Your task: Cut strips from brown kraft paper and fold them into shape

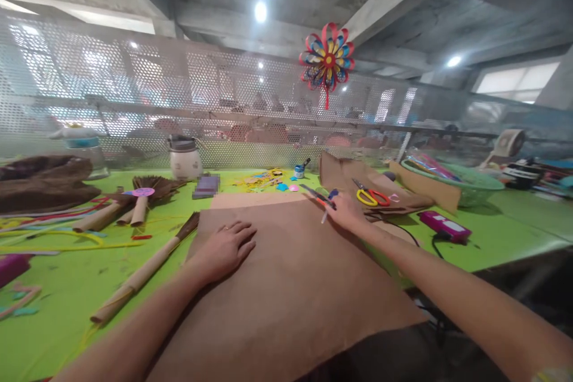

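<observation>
A large sheet of brown kraft paper (pixel 286 274) lies in front of me, its near edge hanging past the table. My left hand (pixel 230 248) rests flat on the sheet's left part, fingers stretched out. At the sheet's far right edge, my right hand (pixel 347 210) is closed around a slim pointed tool (pixel 317 194) with a dark tip and an orange part; its exact kind is unclear. A small white tip pokes out below those fingers. Just right of this hand, scissors (pixel 372 197) with yellow and red handles lie on folded brown paper (pixel 342 173).
Rolled paper tubes with frayed ends (pixel 138 280) lie left on the green table (pixel 58 286). Paper scraps (pixel 264 179) and a small jar (pixel 299 171) are at the back. A purple device with a cord (pixel 444 227) and a green basket (pixel 478 188) stand right.
</observation>
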The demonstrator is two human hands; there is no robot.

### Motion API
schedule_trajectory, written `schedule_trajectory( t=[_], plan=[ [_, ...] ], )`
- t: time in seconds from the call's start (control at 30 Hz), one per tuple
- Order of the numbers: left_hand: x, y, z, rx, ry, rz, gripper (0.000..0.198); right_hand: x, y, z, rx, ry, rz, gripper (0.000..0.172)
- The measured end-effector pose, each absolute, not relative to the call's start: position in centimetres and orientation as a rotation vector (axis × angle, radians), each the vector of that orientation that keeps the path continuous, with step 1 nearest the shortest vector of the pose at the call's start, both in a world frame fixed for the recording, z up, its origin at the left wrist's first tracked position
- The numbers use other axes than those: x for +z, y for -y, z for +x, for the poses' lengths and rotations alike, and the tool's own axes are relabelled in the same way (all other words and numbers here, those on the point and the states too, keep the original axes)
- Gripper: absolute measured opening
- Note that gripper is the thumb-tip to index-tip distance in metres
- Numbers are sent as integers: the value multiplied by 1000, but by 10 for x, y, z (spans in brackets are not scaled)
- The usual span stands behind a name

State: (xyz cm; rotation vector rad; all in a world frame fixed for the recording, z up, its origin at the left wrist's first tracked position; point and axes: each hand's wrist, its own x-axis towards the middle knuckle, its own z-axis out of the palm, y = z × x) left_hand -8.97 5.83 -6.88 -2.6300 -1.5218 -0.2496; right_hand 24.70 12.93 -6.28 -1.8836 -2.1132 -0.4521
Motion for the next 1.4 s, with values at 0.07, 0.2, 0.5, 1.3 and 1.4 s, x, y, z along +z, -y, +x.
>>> schedule_trajectory(
  t=[0.07, 0.2, 0.5, 1.3, 1.4],
  plan=[
    [-69, -58, -89, -248, 1514, -2628, 50, -62, -137, 271, -496, 2025, -1985, 36],
    [-69, -56, -88, -241, 1507, -2620, 49, -63, -140, 300, -538, 1917, -2097, 35],
    [-71, -53, -96, -224, 1456, -2708, 53, -86, -125, 285, -537, 2011, -2031, 37],
    [-32, -79, -106, -190, 1561, -2766, 34, -72, -103, 291, -529, 1962, -1890, 35],
    [-30, -105, -106, -229, 1650, -2643, 39, -56, -111, 268, -367, 2241, -1650, 34]
  ],
)
